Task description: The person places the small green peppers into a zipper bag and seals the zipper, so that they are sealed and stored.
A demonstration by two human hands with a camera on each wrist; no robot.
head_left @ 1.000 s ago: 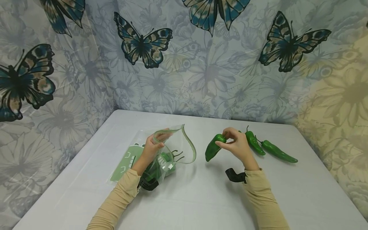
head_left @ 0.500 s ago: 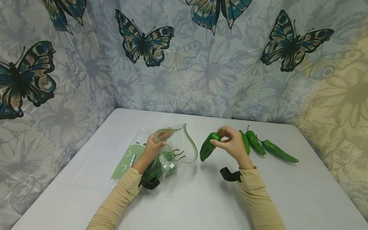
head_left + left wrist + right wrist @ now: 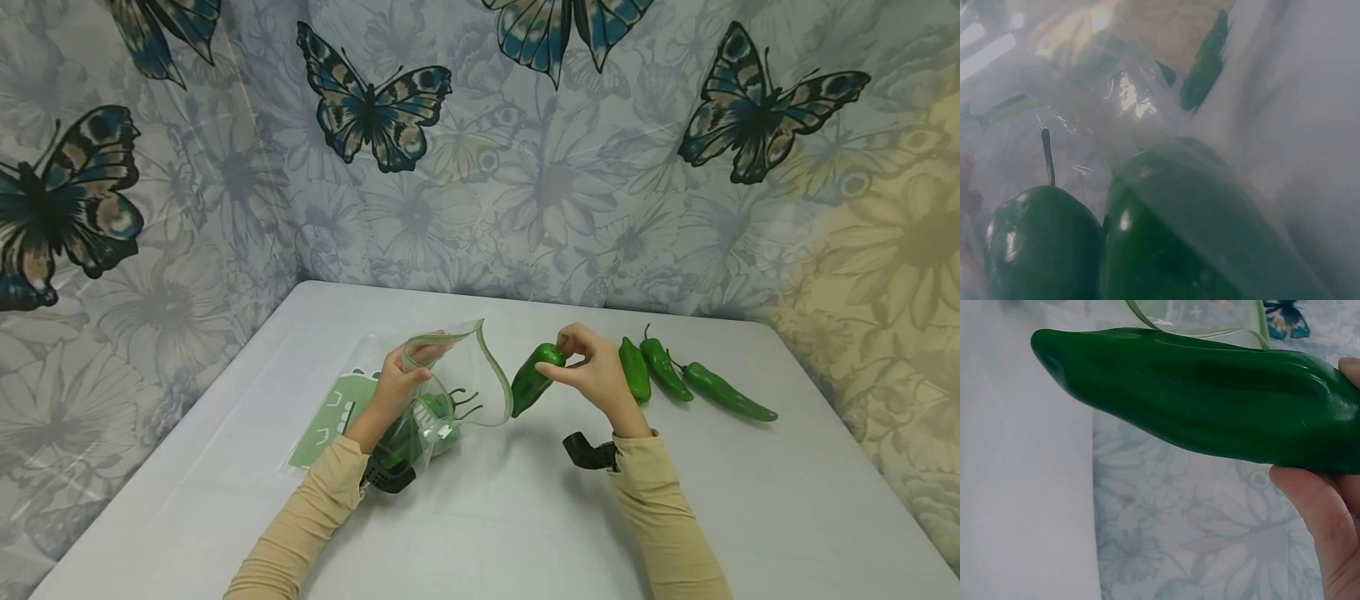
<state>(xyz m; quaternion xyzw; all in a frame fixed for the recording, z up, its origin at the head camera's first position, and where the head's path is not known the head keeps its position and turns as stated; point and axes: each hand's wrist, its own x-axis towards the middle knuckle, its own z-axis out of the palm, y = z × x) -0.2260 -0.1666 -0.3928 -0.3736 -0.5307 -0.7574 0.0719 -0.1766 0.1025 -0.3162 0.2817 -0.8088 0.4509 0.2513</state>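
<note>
My left hand [image 3: 397, 379] grips the near rim of a clear plastic zip bag [image 3: 497, 377] edged in green, and its mouth gapes toward the right. Inside lie green peppers [image 3: 1047, 244] with their stems toward the opening; a green printed panel [image 3: 330, 421] shows on the bag's left part. With thumb and fingers my right hand [image 3: 596, 375] pinches another green pepper [image 3: 531, 382] by its stem end. That pepper hangs tilted above the table, its tip down and left, overlapping the bag's right rim in the head view.
Three more green peppers lie at the right of the white table [image 3: 465, 542]: a short one [image 3: 635, 372], one beside it [image 3: 666, 371] and a longer one [image 3: 729, 393]. A butterfly-patterned cloth [image 3: 525, 208] hangs behind the table.
My right hand has moved left with the pepper, bringing it to the bag's mouth and uncovering the short pepper behind. My left hand and the bag have hardly moved.
</note>
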